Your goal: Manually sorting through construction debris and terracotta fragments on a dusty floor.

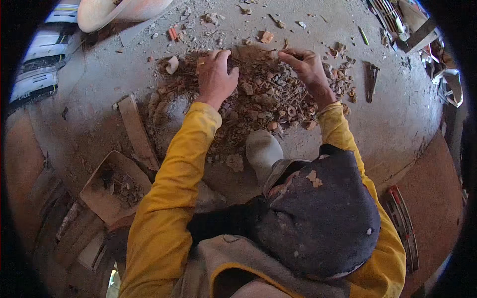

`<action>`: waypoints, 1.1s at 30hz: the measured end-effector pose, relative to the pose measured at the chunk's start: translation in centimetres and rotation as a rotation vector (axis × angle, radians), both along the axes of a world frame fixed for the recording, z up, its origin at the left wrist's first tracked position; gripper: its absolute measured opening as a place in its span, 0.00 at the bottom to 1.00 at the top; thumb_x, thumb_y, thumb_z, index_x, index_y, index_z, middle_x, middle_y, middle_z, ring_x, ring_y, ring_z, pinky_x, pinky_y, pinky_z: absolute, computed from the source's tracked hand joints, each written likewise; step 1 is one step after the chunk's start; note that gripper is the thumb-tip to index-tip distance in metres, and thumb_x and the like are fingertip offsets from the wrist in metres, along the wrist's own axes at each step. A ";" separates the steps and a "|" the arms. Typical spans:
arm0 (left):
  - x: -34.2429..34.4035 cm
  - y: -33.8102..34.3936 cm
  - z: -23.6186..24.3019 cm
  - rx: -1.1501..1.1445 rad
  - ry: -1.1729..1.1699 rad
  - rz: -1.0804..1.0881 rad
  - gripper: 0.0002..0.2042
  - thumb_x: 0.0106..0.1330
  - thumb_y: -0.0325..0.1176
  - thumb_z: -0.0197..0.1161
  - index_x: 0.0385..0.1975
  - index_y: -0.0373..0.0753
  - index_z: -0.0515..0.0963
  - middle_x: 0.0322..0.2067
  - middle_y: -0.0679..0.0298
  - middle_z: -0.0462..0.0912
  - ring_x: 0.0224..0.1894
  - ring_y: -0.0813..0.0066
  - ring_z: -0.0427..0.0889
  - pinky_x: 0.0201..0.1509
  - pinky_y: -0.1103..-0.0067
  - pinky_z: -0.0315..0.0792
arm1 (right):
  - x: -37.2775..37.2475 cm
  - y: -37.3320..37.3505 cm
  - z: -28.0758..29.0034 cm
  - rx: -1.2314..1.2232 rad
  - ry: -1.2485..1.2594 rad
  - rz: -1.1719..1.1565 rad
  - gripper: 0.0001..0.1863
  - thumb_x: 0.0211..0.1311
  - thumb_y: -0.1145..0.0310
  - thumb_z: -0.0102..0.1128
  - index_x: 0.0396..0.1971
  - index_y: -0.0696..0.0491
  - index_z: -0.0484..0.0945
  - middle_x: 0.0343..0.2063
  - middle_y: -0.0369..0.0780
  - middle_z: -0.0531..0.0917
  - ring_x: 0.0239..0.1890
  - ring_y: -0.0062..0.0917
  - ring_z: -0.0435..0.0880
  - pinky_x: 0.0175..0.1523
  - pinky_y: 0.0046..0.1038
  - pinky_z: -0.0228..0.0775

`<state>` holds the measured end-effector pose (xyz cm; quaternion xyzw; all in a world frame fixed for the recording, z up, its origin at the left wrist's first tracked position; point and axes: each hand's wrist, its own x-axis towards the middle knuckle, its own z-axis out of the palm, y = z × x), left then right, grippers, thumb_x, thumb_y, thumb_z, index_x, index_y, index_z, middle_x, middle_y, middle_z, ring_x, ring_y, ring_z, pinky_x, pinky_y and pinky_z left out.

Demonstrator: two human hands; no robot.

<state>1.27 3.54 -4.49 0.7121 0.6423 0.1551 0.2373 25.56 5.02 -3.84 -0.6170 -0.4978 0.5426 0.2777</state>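
Observation:
A pile of dusty rubble [263,99] with chips, twigs and small broken pieces lies on the concrete floor. My left hand [217,78] is over its upper left part, fingers bent downward and thumb apart; its fingertips are partly hidden, beside a pale fragment [172,65]. My right hand [310,74] is at the pile's upper right, thumb and forefinger pinched on something too small to make out. My pale boot [263,154] stands at the near edge of the heap, and my dark-covered knee [318,218] is bent below my right arm.
A scrap-filled dustpan-like container [94,188] and a board [133,124] lie at left. A pale basin [94,17] and stacked packages [42,74] are at upper left. A metal tool [370,82] lies right of the rubble, with assorted scrap [412,35] along the far right edge.

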 end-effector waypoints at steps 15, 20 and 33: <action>2.3 1.0 -1.4 -0.029 0.071 -0.038 0.14 0.53 0.31 0.66 0.41 0.43 0.77 0.39 0.58 0.80 0.47 0.55 0.77 0.49 0.64 0.71 | 1.3 1.4 -3.3 0.267 -0.423 0.111 0.10 0.58 0.63 0.60 0.34 0.53 0.82 0.23 0.41 0.84 0.26 0.33 0.83 0.33 0.33 0.74; 1.3 1.4 -2.6 0.009 0.047 -0.061 0.11 0.53 0.29 0.66 0.37 0.41 0.79 0.37 0.60 0.81 0.44 0.58 0.79 0.46 0.67 0.72 | -0.5 2.4 -3.0 0.238 -0.847 0.310 0.13 0.52 0.60 0.62 0.39 0.43 0.84 0.30 0.46 0.85 0.35 0.45 0.84 0.42 0.43 0.77; -0.2 2.0 -0.9 -0.343 -0.584 0.105 0.06 0.58 0.26 0.63 0.34 0.34 0.77 0.27 0.67 0.80 0.31 0.80 0.79 0.35 0.81 0.74 | 3.3 -0.2 -1.3 -0.167 0.694 -0.138 0.05 0.63 0.66 0.60 0.31 0.51 0.77 0.21 0.28 0.76 0.22 0.12 0.71 0.26 0.16 0.59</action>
